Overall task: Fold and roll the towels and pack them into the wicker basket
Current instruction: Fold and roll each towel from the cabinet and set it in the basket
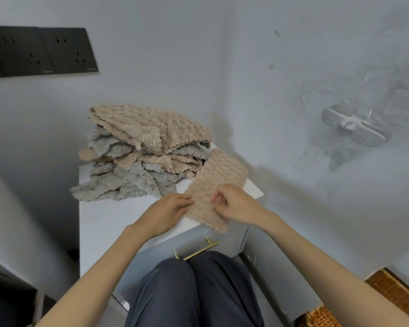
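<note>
Beige towel (219, 178): folded strip on the white cabinet top (109, 220). We note the left hand (169, 212) straight-fingered against its left edge and the right hand (236, 205) pinching its fabric. Behind-left of it, towel pile (142, 152); below it, brass handle (198, 250); lower right of it, wicker basket (392, 296).

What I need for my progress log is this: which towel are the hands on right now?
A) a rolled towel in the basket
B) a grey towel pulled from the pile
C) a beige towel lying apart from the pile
C: the left hand and right hand both touch the beige towel, which lies flat at the right of the white cabinet top, beside the pile.
</note>
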